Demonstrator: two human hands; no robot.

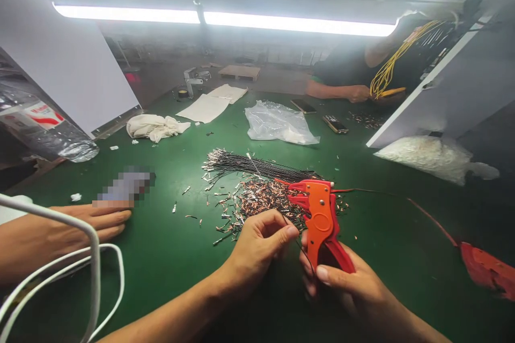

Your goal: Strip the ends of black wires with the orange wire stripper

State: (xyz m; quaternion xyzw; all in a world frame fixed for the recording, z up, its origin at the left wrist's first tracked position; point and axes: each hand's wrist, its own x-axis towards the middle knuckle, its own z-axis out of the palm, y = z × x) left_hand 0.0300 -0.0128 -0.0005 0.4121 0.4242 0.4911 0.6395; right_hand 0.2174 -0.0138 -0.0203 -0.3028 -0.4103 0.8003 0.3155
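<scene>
My right hand (356,286) is closed round the handles of an orange and red wire stripper (321,221), held upright with its jaws to the left. Thumb and fingers of my left hand (261,238) pinch a thin black wire (304,257) just left of the tool. The wire's lower end runs down towards my right hand's fingers. Behind the hands lies a heap of cut wire bits (257,198), black and copper-coloured. Beyond the heap stretches a bundle of black wires (261,165), with metal terminals at its left end. The stripper hides part of both.
Another person's hand (96,220) rests at left beside a blurred object (126,186), near a white cable (96,257). Across the green table (181,278), someone's hand (358,93) holds yellow wires (388,75). A plastic bag (277,120), cloth (155,127) and red tool (486,268) lie around.
</scene>
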